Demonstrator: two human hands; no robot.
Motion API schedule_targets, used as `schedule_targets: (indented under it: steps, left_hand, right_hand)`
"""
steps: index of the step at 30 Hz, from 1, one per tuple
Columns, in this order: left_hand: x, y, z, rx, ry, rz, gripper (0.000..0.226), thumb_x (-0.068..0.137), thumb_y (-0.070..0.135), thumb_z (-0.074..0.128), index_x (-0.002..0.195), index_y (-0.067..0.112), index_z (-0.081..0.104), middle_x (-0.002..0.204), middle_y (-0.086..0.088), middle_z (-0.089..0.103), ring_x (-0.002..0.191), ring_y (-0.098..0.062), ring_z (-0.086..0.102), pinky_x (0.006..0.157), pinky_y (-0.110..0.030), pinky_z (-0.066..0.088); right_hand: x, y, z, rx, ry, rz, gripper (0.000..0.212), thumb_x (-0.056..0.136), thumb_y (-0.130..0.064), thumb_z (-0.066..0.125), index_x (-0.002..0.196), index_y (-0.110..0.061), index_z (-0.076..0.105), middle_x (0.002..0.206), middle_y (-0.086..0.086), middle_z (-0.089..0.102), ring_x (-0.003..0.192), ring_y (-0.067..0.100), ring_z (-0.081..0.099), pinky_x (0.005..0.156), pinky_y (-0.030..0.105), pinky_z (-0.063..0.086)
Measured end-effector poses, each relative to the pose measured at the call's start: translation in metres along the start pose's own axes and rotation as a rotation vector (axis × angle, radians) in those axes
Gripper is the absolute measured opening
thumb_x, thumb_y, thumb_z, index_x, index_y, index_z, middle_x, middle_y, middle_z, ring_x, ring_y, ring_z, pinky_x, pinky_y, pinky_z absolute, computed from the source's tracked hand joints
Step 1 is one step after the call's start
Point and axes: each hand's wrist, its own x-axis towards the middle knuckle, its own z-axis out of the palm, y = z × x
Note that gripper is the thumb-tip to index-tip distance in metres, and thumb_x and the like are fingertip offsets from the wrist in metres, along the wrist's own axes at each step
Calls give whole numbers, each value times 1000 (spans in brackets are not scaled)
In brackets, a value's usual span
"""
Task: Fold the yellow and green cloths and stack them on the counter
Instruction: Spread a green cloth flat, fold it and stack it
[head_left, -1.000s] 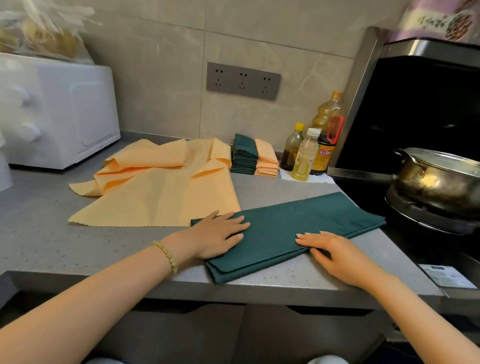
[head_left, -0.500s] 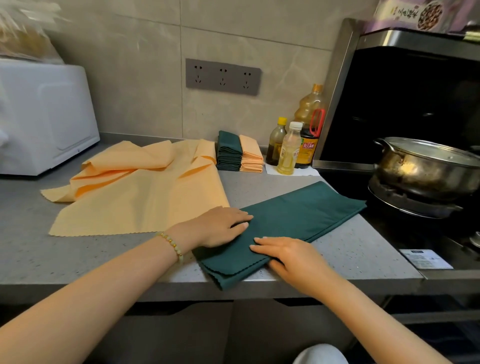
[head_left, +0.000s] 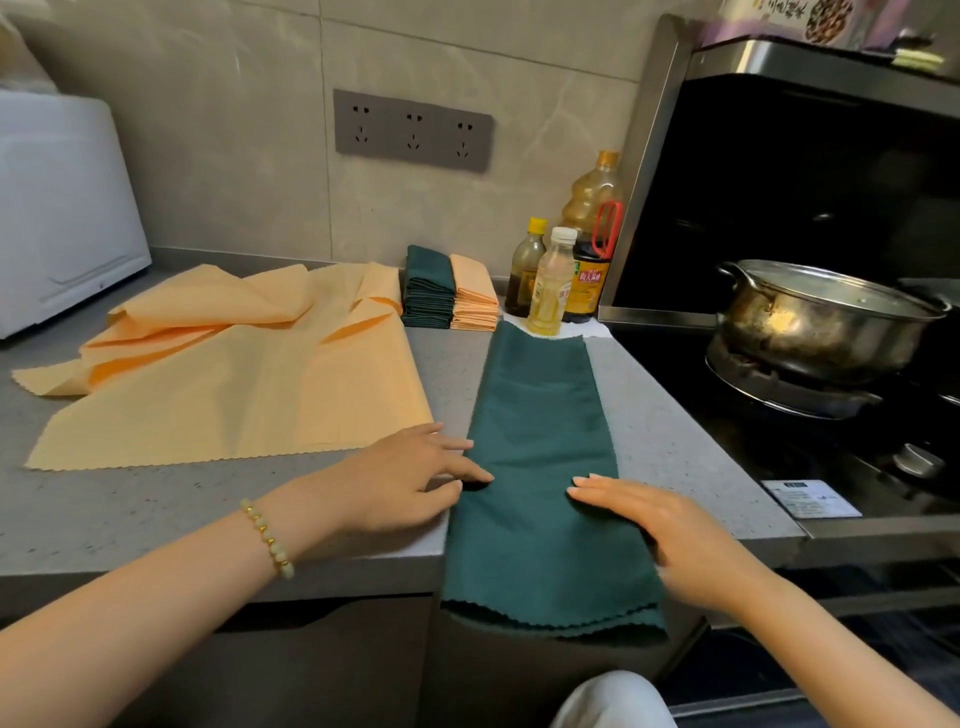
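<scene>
while the green cloth (head_left: 540, 431) lies as a long narrow strip running toward the person from just in front of the folded stack (head_left: 449, 293), both hands rest on its near half and grip nothing: the left hand (head_left: 405, 488) has straight fingers whose tips touch the strip's left edge, and the right hand (head_left: 660, 530) lies flat, palm down, on the strip's right side. the strip's far end sits in front of the stack and a little to its right, close by the bottles (head_left: 550, 283) that stand just right of the stack. its scalloped near end, farthest from the stack, hangs over the front edge of the counter (head_left: 156, 519). left of the stack and forward of it, the yellow cloth (head_left: 249, 384) is spread loose and rumpled, not yet folded. the stack itself, against the wall, has green pieces on its left side and yellow on its right. by my reading, the step in hand is smoothing the lengthwise fold of the green cloth before shortening it. the next move likely calls for taking the hanging end by both corners, carrying it toward the stack to meet the far end with edges matched, then pressing the crease. a careless sweep there could nudge the bottles.
</scene>
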Motion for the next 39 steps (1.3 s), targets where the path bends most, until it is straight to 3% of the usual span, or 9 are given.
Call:
schedule_targets:
  steps: [5, 10, 13, 15, 17, 20, 22, 33, 39]
  left_hand:
    - [-13, 5, -5, -26, 0, -5, 50, 88, 16, 48, 133, 39, 53, 144, 15, 40, 135, 7, 20, 104, -1, 2]
    - [-7, -5, 5, 15, 3, 37, 51, 87, 38, 58, 137, 32, 49, 140, 19, 43, 134, 4, 25, 112, -16, 15]
    - [5, -8, 9, -2, 75, 46, 34, 87, 57, 54, 101, 28, 66, 104, 11, 64, 102, -5, 54, 93, -27, 44]
    - [16, -5, 7, -20, 165, -44, 34, 87, 55, 55, 86, 23, 66, 81, 7, 63, 75, -8, 57, 69, -28, 48]
    - [28, -4, 5, -54, 227, -218, 37, 89, 52, 56, 91, 17, 68, 71, 6, 63, 65, -9, 57, 59, -22, 43]
    - [41, -7, 8, -237, 270, -431, 31, 88, 42, 62, 96, 12, 68, 63, 9, 59, 63, -9, 56, 62, -23, 43]
    - [44, -9, 8, -294, 255, -525, 30, 87, 39, 65, 93, 10, 70, 74, 5, 64, 73, -12, 58, 65, -23, 41]
    - [40, -4, 3, -309, 52, -602, 45, 96, 33, 52, 55, 18, 61, 73, -3, 70, 65, -11, 55, 65, -19, 44]
    - [48, 3, 3, -117, 48, -666, 37, 99, 35, 43, 67, 15, 45, 69, 1, 56, 70, -16, 57, 64, -26, 46]
  right_hand:
    - [7, 3, 3, -40, 27, -4, 48, 85, -52, 49, 132, -53, 42, 135, -44, 27, 126, -26, 21, 99, -3, 17]
    - [19, -1, -8, 204, 66, 101, 41, 84, -15, 57, 108, -47, 66, 111, -33, 62, 105, -12, 57, 88, 5, 42]
    - [36, -7, -21, 210, 61, 216, 26, 88, -17, 50, 80, -35, 67, 80, -16, 67, 82, 1, 63, 66, 11, 43]
    - [51, -6, -28, 349, 77, 332, 16, 94, -37, 53, 98, -28, 66, 92, -8, 68, 90, 12, 63, 80, 20, 49]
    - [69, 1, -31, 394, 93, 449, 44, 85, -56, 52, 103, -19, 65, 96, 9, 70, 89, 25, 65, 81, 39, 54]
    - [91, 11, -26, 354, 114, 588, 37, 88, -43, 61, 67, -12, 59, 60, 3, 57, 56, 17, 52, 51, 27, 37]
    - [100, 20, -20, 260, 106, 646, 47, 89, -35, 63, 53, -12, 44, 49, 1, 40, 48, 15, 39, 47, 25, 26]
    - [100, 17, -2, 79, 146, 697, 33, 94, -34, 53, 70, -11, 50, 60, 1, 50, 57, 17, 45, 52, 29, 33]
    - [107, 11, 0, -61, 103, 677, 38, 98, -32, 46, 64, -19, 36, 63, -3, 43, 67, 21, 45, 47, 27, 28]
